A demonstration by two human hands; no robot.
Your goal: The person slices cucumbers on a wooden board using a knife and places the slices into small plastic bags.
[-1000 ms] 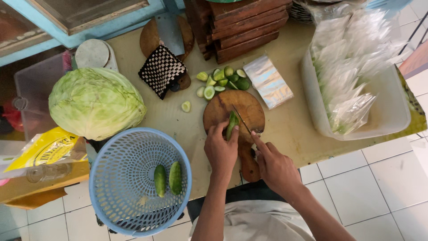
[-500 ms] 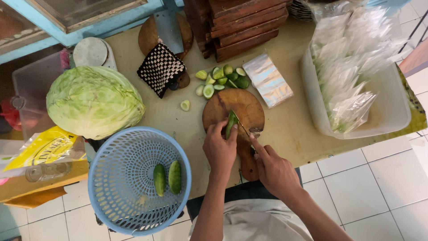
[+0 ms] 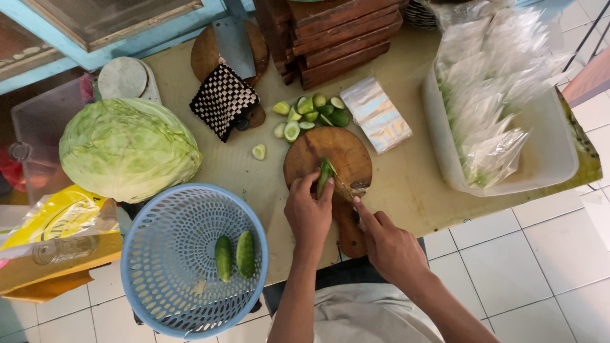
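Left hand (image 3: 309, 213) pinching a cucumber (image 3: 325, 175) steady on the round wooden board (image 3: 330, 155); right hand (image 3: 389, 244) gripping a knife (image 3: 351, 188) beside it, keeping the cut pieces (image 3: 309, 114) piling near the far edge.

A small green cucumber (image 3: 326, 174) lies on a round brown wooden cutting board (image 3: 327, 159) near the middle of the frame. It is tilted, one end pointing up the picture. A knife (image 3: 351, 188) lies across its lower end (the blade looks thin and shiny). The board sits flat on the tan tabletop (image 3: 406, 184).
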